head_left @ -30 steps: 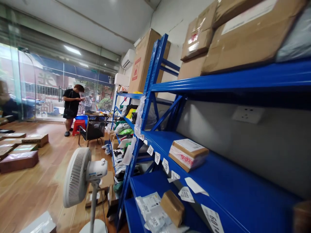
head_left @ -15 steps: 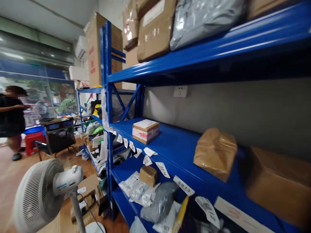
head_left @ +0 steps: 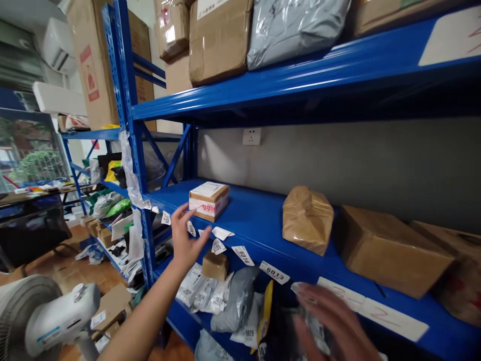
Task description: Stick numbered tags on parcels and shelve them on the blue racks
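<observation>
My left hand point(head_left: 186, 239) reaches out with fingers spread, empty, just short of the front edge of the middle blue shelf point(head_left: 259, 225). A small taped cardboard box point(head_left: 209, 199) sits on that shelf a little beyond its fingertips. My right hand point(head_left: 334, 326) is low at the bottom right, blurred by motion, in front of the shelf's numbered paper tags point(head_left: 273, 272); its fingers look stretched out. A brown wrapped parcel point(head_left: 307, 218) and a larger cardboard box point(head_left: 391, 248) rest further right on the same shelf.
The top shelf point(head_left: 300, 75) carries cardboard boxes and a grey plastic mailer point(head_left: 293, 27). The lower shelf holds several small mailers and a small brown box point(head_left: 215, 264). A white standing fan point(head_left: 45, 316) is at the bottom left. More shelving, a chair and floor clutter lie to the left.
The view has swung further right along the shelving. Both my hands have come into view; the left has reached toward the small taped box. The person by the window is out of view.
</observation>
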A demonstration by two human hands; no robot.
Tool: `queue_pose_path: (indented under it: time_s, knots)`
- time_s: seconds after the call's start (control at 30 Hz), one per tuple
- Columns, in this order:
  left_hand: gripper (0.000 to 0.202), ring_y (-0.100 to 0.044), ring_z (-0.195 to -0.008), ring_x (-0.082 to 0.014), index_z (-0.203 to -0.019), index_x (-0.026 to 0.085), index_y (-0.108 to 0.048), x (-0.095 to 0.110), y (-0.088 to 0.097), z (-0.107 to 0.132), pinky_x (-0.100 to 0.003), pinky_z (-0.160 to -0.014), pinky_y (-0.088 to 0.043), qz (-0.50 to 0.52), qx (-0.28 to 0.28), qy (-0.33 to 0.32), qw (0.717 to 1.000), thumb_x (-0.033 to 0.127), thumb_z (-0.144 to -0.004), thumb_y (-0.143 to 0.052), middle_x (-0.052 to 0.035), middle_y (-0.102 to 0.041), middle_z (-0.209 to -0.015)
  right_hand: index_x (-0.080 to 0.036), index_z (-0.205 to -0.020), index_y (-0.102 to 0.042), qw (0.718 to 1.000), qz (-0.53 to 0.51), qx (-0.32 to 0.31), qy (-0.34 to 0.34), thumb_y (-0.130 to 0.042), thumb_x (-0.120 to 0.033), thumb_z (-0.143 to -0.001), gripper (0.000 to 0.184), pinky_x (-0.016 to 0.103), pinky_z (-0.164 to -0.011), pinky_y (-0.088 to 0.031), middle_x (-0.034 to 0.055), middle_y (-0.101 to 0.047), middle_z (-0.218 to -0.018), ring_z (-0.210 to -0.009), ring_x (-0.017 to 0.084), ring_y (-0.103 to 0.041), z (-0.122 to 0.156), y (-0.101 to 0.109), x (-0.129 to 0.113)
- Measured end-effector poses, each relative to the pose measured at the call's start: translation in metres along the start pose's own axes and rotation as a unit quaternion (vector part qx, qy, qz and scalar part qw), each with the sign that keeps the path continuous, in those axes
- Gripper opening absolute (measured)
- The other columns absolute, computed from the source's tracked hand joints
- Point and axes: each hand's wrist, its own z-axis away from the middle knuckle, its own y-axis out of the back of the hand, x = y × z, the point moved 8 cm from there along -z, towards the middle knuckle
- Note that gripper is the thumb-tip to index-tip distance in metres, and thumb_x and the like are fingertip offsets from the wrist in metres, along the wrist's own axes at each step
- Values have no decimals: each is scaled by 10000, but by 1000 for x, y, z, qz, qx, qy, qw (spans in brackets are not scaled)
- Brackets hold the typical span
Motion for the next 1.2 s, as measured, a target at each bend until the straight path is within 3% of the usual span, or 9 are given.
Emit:
queue_pose_path:
  time_s: [0.07,0.17,0.27,0.37,0.47,0.57,0.7,0.9,1.2]
  knots:
    - [444,-463,-1346,-307,-1330,218,-525,-9,-9,-31,-506,-1103,-418,22,0,25,999,339,-925,-661,-168,-467,-1408,-165,-1188,-637,995,84,52,0,-616,-222,-949,247,462,-1043,-501,134,-694,-1143,-1111,286,-664,-21,3,15]
    - [344,-472,-1321,-278,-1308,207,-539,-25,-12,-38,-477,-1087,-416,81,2,63,995,299,-977,-552,-154,-490,-1381,-105,-1172,-638,975,219,24,-12,-526,-347,-1017,309,545,-1071,-431,157,-712,-1094,-1026,311,-681,-37,-16,26]
    - [302,-559,-1166,-246,-1233,205,-568,-17,-13,-18,-426,-998,-458,130,-44,-35,990,267,-938,-580,-115,-592,-1220,-95,-1158,-643,959,284,-16,-5,-443,-454,-1048,425,561,-1098,-374,135,-732,-1043,-915,285,-694,-40,-28,25]
    - [363,-590,-1046,-234,-1203,226,-611,4,-24,5,-397,-933,-456,100,-120,-156,975,306,-864,-715,-82,-675,-1125,-70,-1162,-638,949,308,-69,26,-364,-512,-1061,529,532,-1093,-367,145,-732,-1056,-916,280,-698,-46,-30,16]
    - [370,-590,-1004,-223,-1188,254,-658,14,-33,9,-384,-903,-430,65,-139,-192,969,318,-843,-776,-49,-728,-1113,-52,-1102,-657,935,335,-105,47,-310,-530,-1069,592,494,-1029,-407,147,-742,-993,-863,268,-710,-55,-29,10]
    - [231,-592,-985,-206,-1145,262,-691,18,-40,2,-380,-869,-398,81,-157,-208,962,256,-914,-696,-9,-755,-1084,-50,-1059,-673,929,348,-118,42,-257,-532,-1078,637,452,-981,-433,139,-750,-969,-860,253,-721,-62,-28,8]
    - [125,-596,-924,-191,-1039,263,-720,17,-40,-11,-389,-850,-381,90,-133,-196,967,213,-940,-662,15,-771,-998,-59,-1050,-682,920,369,-125,36,-230,-549,-1079,667,432,-954,-452,128,-757,-972,-866,247,-726,-64,-31,8]
    - [51,-551,-977,-224,-889,275,-736,16,-43,-16,-400,-884,-392,66,-80,-163,981,224,-884,-740,-4,-740,-1050,-10,-1025,-688,904,409,-113,55,-241,-551,-1074,704,425,-905,-470,159,-745,-931,-809,250,-723,-65,-38,0]
    - [142,-521,-1052,-270,-961,260,-724,8,-52,-9,-437,-941,-416,69,-72,-142,985,270,-836,-791,-70,-683,-1116,-28,-1059,-696,891,437,-109,59,-303,-605,-1045,698,411,-857,-547,176,-748,-1007,-886,270,-731,-56,-40,4]
